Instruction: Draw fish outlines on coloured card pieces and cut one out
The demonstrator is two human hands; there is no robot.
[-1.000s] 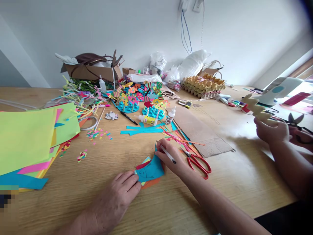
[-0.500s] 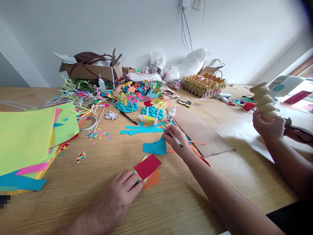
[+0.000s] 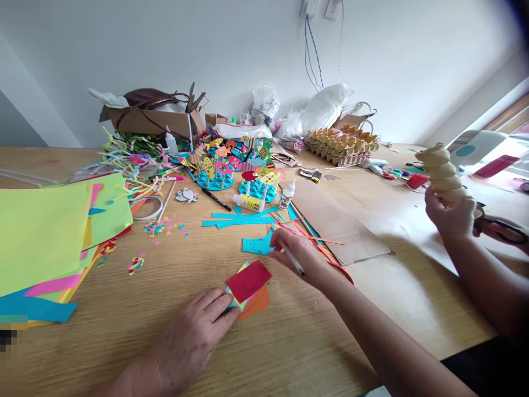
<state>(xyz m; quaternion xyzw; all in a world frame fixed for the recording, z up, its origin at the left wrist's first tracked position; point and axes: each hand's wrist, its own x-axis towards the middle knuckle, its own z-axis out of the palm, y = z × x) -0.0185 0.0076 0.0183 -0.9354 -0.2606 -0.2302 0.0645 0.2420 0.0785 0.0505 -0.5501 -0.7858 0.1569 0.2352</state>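
gap between confetti [image 3: 136,265] and red paper [image 3: 249,280]

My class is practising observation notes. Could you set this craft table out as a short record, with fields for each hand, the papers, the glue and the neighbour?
Left hand: fingers on the small paper stack's near edge
Stack top: red paper piece
Right hand: holds a pen, at the blue paper piece
Glue: yellow-labelled bottle lying, white bottle upright
Neighbour: one hand holds a bumpy cream-coloured piece
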